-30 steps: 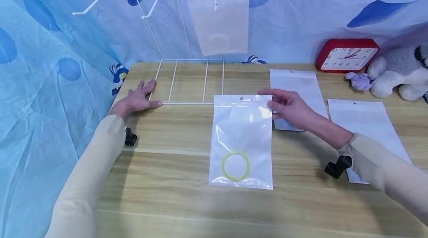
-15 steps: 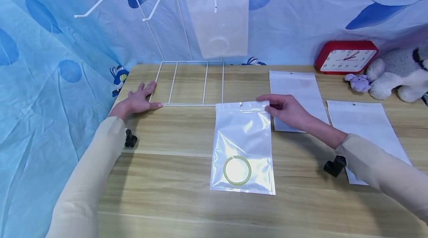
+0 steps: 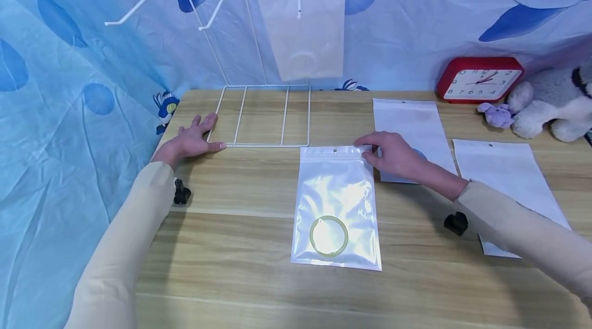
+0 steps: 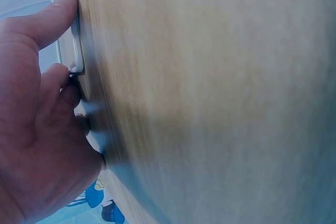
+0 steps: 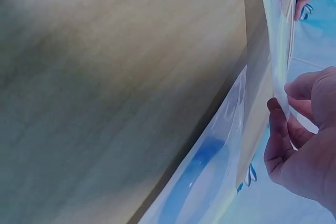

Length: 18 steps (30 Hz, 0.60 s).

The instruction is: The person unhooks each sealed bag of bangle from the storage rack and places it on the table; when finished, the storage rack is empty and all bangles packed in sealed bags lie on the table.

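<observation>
My right hand (image 3: pixel 390 154) pinches the upper right corner of a white zip bag (image 3: pixel 319 185) between thumb and fingers. A yellow-green ring (image 3: pixel 329 236) shows through the bag's lower part. In the right wrist view, the thumb and fingers of my right hand (image 5: pixel 310 135) meet at the bag's edge. My left hand (image 3: pixel 196 139) rests with spread fingers at the front left corner of a white wire rack (image 3: pixel 259 145). In the left wrist view, my left hand (image 4: pixel 42 114) has its thumb along the rack's front bar.
Another zip bag (image 3: pixel 314 36) hangs from a hook of the rack, while two hooks (image 3: pixel 139 4) at its left hold nothing. Two more bags lie at the right, a rear bag (image 3: pixel 407 118) and a nearer bag (image 3: pixel 504 164). Behind stand a red clock (image 3: pixel 481 79) and a plush toy (image 3: pixel 550 97).
My right hand has lowered the bag slightly toward me, and it now lies flatter near the tabletop. A blue patch has come into sight on the rear bag. My left hand has stayed in place.
</observation>
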Available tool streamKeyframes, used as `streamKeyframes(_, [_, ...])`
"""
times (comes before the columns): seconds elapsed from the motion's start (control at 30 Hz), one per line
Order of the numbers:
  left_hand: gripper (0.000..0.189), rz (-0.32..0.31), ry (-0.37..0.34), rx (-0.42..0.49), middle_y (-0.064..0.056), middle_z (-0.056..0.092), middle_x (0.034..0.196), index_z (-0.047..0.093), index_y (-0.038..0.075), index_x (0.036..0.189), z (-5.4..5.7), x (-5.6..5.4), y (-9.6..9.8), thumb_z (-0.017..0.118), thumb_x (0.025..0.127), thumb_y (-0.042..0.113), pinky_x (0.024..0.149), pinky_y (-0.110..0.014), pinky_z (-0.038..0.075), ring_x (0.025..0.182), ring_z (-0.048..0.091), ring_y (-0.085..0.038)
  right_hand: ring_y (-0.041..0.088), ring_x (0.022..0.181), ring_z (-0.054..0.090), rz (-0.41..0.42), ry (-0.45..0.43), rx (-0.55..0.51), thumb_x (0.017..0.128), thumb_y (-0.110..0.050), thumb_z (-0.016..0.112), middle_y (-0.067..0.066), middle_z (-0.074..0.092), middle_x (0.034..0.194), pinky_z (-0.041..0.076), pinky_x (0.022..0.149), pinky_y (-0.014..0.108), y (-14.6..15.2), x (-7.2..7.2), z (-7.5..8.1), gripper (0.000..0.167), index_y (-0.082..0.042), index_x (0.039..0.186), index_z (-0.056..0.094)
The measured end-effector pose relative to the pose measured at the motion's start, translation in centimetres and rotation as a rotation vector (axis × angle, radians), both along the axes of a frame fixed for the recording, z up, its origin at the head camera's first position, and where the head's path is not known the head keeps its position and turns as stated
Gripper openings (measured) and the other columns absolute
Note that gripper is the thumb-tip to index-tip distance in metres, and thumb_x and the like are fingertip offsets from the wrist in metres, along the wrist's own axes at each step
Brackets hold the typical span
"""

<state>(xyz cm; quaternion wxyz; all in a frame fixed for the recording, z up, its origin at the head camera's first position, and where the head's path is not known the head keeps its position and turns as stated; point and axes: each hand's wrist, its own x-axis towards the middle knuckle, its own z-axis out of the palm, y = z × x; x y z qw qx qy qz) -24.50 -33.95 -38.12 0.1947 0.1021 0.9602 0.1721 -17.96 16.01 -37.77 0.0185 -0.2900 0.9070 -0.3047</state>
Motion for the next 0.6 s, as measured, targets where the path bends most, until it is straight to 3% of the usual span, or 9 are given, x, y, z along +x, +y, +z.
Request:
streamKeyframes(0.33, [0.1, -0.002, -0.003, 0.012, -0.022, -0.005, 0.164, -0.004, 0.003, 0.159, 0.0, 0.0, 0.0, 0.061, 0.097, 0.047, 0.108, -0.07, -0.011, 0.147, -0.017, -0.044, 0.023, 0.081, 0.06, 0.009, -0.07, 0.091, 0.089, -0.001, 0.072, 0.014, 0.065, 0.101, 0.052, 0.072, 0.039, -0.3, -0.8, 0.0, 0.028, 0.002, 0.117, 0.071])
streamKeyframes(0.6, [0.1, -0.001, -0.004, 0.014, -0.023, -0.005, 0.164, -0.004, 0.003, 0.159, 0.1, 0.1, 0.0, 0.061, 0.097, 0.047, 0.108, -0.071, -0.012, 0.147, -0.017, -0.043, 0.024, 0.084, 0.061, 0.061, -0.049, 0.116, 0.089, 0.002, 0.072, 0.014, 0.066, 0.1, 0.053, 0.075, 0.041, -0.3, -1.3, -0.2, 0.027, 0.003, 0.116, 0.072])
